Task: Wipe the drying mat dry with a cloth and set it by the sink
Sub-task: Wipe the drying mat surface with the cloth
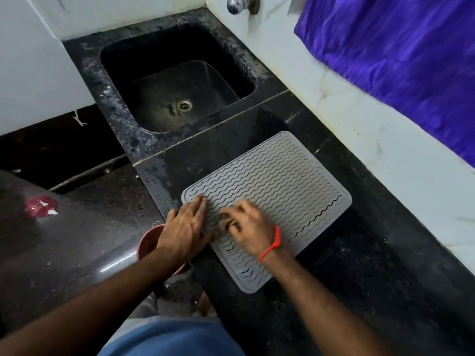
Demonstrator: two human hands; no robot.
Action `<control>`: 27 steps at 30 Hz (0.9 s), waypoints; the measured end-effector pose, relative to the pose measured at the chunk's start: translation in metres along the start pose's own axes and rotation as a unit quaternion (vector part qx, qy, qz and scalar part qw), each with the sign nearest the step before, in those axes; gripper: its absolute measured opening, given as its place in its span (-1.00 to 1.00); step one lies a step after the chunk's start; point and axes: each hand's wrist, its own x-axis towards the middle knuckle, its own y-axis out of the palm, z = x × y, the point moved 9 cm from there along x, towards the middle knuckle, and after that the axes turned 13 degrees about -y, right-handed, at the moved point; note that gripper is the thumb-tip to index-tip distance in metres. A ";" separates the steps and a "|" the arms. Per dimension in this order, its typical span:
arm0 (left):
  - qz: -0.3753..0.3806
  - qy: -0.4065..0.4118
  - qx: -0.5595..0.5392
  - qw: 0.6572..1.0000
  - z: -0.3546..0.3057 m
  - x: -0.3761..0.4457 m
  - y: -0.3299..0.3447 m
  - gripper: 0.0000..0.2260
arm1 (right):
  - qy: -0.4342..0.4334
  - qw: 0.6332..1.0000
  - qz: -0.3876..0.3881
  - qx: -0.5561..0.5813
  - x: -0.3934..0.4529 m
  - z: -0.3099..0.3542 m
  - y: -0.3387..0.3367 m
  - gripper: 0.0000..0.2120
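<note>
Black stone counter (359, 253) runs along a white tiled wall; square black sink (177, 80) sunk into its far end, drain visible at the bottom, rim speckled pale. Purple cloth (401, 62) hangs over the wall at upper right; metal tap (237, 3) just above the sink. Drying mat (277, 191): grey, rectangular with rounded corners, covered in rows of wavy ridges, lying flat on the counter just beside the sink on the near side, turned at an angle to the counter edge, its near-left edge close to the counter's front. No cloth seen on the mat. Both forearms reach in from below, bare. Left hand (185, 227): palm down, fingers straight and together, flat against the mat's near-left edge, thumb off over the counter lip; grips nothing. Right hand (246, 227): orange band at the wrist, knuckles raised, fingers curled with tips pressing onto the ridges just beside the left hand; motion blur there, so cannot tell whether something small is pinched under the fingers. Red-rimmed bowl (149, 242) sits below the counter edge, partly hidden by the left wrist. Red wrapper (41, 206) lies on the dark surface at far left.
</note>
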 end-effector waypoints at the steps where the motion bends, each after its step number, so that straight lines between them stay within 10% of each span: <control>1: 0.007 -0.010 0.029 1.000 0.002 0.001 0.004 -0.18 | -0.028 0.999 0.018 -0.007 0.001 0.019 0.012 -0.69; 9: 0.034 -0.028 0.101 0.994 0.000 -0.003 0.006 -0.10 | -0.028 0.997 -0.015 -0.064 -0.005 -0.071 -0.016 -0.78; 18: 0.033 -0.012 0.110 0.993 -0.001 -0.004 0.004 -0.12 | 0.231 0.961 -0.076 -0.132 -0.019 -0.266 -0.124 -0.78; 27: 0.027 -0.054 0.055 0.997 0.017 0.002 0.003 0.01 | 0.004 1.000 -0.013 0.019 0.038 -0.024 -0.010 -0.75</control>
